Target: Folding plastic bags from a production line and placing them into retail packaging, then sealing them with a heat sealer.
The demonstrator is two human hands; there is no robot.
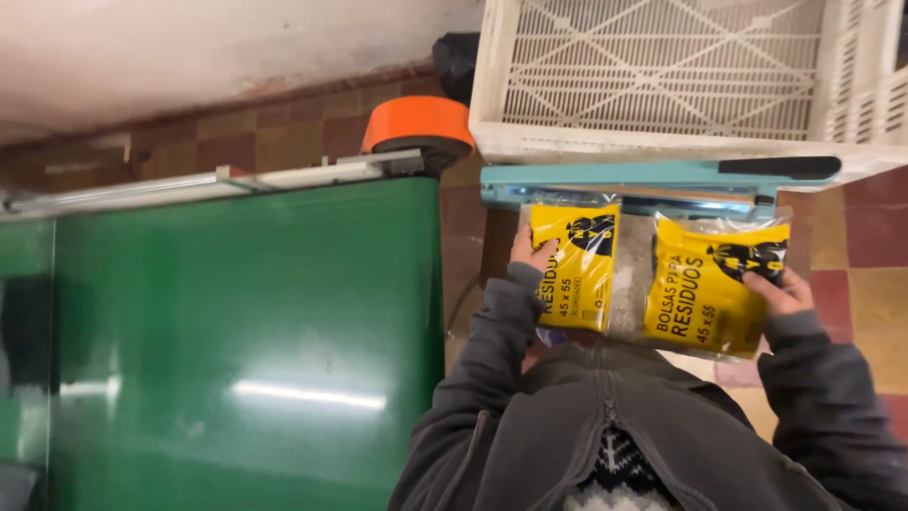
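Note:
My left hand (530,254) grips the left edge of a clear plastic pack with a yellow and black label (572,265). A second pack of the same kind (705,289) is gripped at its right side by my right hand (780,289). Both packs have their top ends tucked under the arm of a teal heat sealer (653,180) with a black handle (780,167). Grey sleeves cover both of my arms.
A green table top (236,331) with a metal rail fills the left. An orange tape roll (416,123) sits at its far corner. A cream plastic crate (681,76) stands behind the sealer. Red and yellow floor tiles (870,274) show at right.

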